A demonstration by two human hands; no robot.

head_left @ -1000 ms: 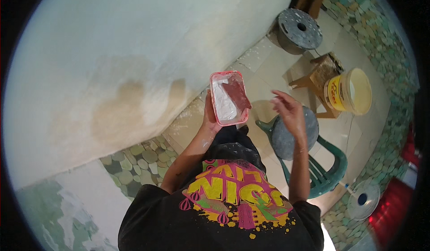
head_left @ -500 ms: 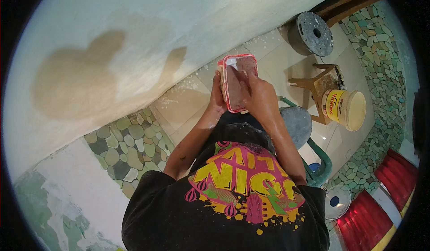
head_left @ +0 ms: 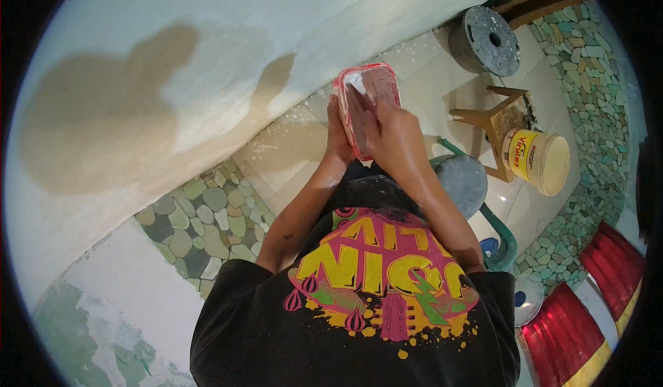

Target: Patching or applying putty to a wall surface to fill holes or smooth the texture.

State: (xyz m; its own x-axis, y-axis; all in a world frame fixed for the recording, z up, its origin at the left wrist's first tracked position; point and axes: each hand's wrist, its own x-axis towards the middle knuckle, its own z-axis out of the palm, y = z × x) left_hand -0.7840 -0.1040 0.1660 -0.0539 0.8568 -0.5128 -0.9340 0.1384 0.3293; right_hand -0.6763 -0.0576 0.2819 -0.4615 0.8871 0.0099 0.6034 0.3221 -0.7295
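Note:
In front of my body I hold a rectangular tub with a red rim. Brownish-pink material and a whitish patch show inside it. My left hand is wrapped round the tub's left side, its thumb upright along the wall and the other fingers hidden beneath. Over the near right part of the tub is my right hand, its fingers closed and reaching in over the material. Whatever those fingers grip, if anything, is hidden by the hand and a dark shadow.
A pale wall rises on the left. To the right are a wooden stool, a yellow-labelled bucket on its side, a speckled grey drum and a round grey seat. A fan and red curtains are lower right.
The tub and both hands have shifted slightly upward in the view, and the tub is turned a little more. My right hand's fingers have moved slightly over the material. My left hand keeps its hold.

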